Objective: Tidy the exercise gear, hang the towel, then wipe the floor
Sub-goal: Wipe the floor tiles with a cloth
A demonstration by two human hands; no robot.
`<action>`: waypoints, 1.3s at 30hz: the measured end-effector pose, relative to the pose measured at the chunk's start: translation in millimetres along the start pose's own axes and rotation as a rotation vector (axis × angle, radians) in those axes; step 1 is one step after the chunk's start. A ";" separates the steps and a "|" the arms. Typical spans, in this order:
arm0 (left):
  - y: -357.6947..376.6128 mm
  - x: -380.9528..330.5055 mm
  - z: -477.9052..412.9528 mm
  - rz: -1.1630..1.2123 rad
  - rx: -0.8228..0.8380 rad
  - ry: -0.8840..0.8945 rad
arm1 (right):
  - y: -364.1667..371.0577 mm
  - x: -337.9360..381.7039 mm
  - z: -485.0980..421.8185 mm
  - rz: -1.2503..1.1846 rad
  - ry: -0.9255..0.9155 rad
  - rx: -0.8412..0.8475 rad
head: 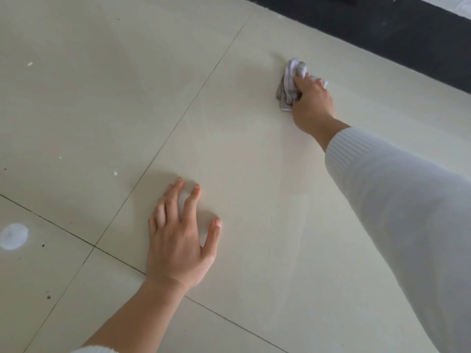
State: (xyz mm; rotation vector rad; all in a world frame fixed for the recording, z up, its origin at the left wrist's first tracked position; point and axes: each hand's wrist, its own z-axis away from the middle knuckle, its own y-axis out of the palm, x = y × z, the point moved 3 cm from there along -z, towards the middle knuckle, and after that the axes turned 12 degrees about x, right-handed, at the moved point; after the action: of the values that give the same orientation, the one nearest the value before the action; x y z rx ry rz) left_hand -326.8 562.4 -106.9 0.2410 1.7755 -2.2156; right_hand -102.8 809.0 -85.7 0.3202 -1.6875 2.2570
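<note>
While one right hand (312, 105) clamps one cloth (290, 81) | one left hand (178, 240) splayed flat on floor (102, 85)

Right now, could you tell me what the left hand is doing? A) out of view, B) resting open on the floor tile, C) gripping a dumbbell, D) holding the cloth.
B: the left hand lies flat with fingers spread on the floor, holding nothing, while the right hand presses the cloth to the tile farther off.
</note>
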 end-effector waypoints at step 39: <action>-0.7 4.5 -1.1 0.101 -0.003 0.114 | 137.9 31.8 405.1 0.061 -0.447 0.183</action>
State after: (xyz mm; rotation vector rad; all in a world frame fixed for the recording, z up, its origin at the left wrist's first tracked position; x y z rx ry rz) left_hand -331.3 563.1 -107.9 0.4542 1.7820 -2.1679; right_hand -184.8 387.8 -82.4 0.8846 -1.7031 2.5286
